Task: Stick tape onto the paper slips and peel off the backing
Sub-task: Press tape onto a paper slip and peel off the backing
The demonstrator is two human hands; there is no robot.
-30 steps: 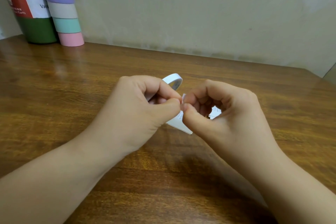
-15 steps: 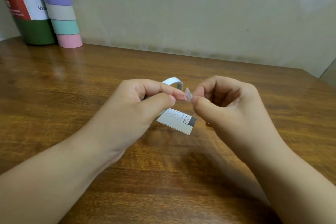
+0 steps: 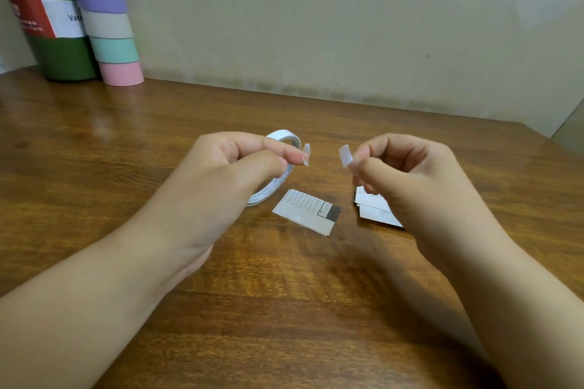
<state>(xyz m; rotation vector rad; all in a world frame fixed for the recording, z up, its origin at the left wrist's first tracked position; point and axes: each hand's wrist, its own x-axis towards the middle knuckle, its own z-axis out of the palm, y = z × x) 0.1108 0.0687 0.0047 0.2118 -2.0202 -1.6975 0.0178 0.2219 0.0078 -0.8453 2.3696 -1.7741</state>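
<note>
My left hand point(image 3: 227, 180) grips a thin white tape roll point(image 3: 278, 164), and the roll's short loose end point(image 3: 306, 153) sticks up past my index fingertip. A small torn white tape piece point(image 3: 345, 155) is pinched between the thumb and forefinger of my right hand point(image 3: 407, 180), a little way to the right of the roll's end. A printed paper slip point(image 3: 308, 211) with a dark corner lies flat on the wooden table point(image 3: 284, 309) between and below both hands. Partly hidden under my right hand lies a small pile of more paper slips point(image 3: 374, 210).
At the back left, against the wall, a dark green bottle point(image 3: 47, 28) stands beside a stack of pastel rolls point(image 3: 107, 25). The table's right edge point(image 3: 556, 142) runs near my right hand.
My hands have pulled apart. The tape piece has torn free from the roll and gone right with my right hand. The pile of slips under my right hand now shows.
</note>
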